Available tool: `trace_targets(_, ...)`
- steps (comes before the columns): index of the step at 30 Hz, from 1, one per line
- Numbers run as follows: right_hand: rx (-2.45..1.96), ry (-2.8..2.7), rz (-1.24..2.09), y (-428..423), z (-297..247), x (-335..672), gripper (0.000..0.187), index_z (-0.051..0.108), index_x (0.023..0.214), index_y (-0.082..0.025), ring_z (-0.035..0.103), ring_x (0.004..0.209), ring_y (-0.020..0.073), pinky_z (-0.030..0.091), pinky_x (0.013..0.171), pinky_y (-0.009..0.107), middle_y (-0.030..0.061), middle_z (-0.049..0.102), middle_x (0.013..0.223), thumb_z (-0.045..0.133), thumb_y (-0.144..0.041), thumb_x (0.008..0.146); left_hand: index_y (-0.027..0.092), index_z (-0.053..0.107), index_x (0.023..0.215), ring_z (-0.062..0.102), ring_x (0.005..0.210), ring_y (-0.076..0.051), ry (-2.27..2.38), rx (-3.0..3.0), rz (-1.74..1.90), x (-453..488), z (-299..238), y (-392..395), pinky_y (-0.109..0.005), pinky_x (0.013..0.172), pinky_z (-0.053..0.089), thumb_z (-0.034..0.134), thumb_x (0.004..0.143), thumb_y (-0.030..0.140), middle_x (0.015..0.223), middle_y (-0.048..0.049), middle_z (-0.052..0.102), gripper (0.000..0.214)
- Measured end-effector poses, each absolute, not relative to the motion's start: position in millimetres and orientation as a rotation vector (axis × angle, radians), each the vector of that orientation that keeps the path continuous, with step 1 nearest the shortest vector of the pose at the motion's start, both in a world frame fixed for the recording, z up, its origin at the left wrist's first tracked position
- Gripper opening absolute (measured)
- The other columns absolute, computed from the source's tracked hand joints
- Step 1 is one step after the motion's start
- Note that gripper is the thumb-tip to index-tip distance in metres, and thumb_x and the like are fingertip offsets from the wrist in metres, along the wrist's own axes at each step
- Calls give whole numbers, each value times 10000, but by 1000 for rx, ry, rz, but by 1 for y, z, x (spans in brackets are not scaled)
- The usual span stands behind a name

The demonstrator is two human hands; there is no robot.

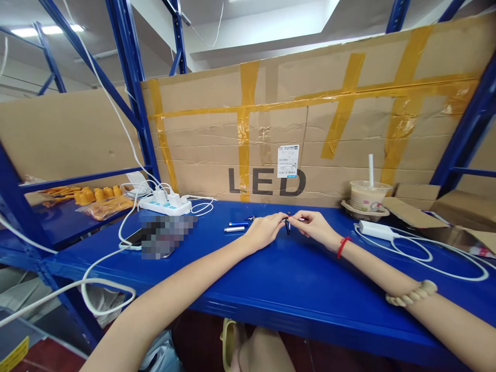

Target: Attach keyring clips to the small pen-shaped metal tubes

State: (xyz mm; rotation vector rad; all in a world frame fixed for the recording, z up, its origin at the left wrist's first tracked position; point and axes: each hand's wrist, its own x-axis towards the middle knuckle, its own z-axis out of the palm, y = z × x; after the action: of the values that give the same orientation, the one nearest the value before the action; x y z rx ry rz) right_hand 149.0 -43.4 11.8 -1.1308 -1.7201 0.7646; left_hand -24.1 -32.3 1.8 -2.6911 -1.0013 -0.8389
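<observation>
My left hand [267, 230] rests low over the blue shelf top, its fingers drawn together at a small dark piece [288, 226]. From the other side my right hand [315, 227] pinches at the same piece, thumb and forefinger closed, and the fingertips of both hands nearly meet. The piece is too small for me to name its kind. Just left of my left hand lie a blue pen-like tube [238, 224] and a silver pen-like tube [234, 230], side by side. Another small blue piece [251, 218] shows behind that hand, partly hidden.
A power strip [166, 205] with white chargers and a phone [143, 232] are at left, trailing cables. On the right stand a drink cup with straw [369, 195], a white adapter [375, 230] and an open carton [457, 212]. A large cardboard box [201, 150] walls the back.
</observation>
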Motion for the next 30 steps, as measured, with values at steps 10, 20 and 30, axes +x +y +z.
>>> trace_targets(10, -1168, -1797, 653, -33, 3, 152, 348, 575, 657, -143, 381, 374, 49, 308, 393, 209, -25, 512, 520, 610, -487, 629, 231, 451, 1064, 606, 884, -184, -1161, -2621, -590, -23, 8, -36, -259, 666, 456, 275, 904, 295, 978, -12, 635, 246)
trace_targets(20, -1234, -2072, 171, -34, 1, 156, 184, 631, 725, -198, 489, 507, 71, 374, 499, 213, 7, 605, 802, 535, -351, 758, 228, 473, 985, 610, 855, -200, -1221, -2616, -486, -21, 10, -35, -284, 663, 447, 257, 901, 318, 922, -24, 642, 249)
trace_targets(30, -1203, -1968, 355, -34, 0, 154, 302, 641, 757, -172, 498, 431, 62, 399, 467, 220, 23, 609, 825, 475, -422, 784, 228, 433, 1028, 613, 842, -196, -1279, -2601, -489, -20, 10, -36, -275, 663, 447, 244, 899, 311, 906, -26, 639, 243)
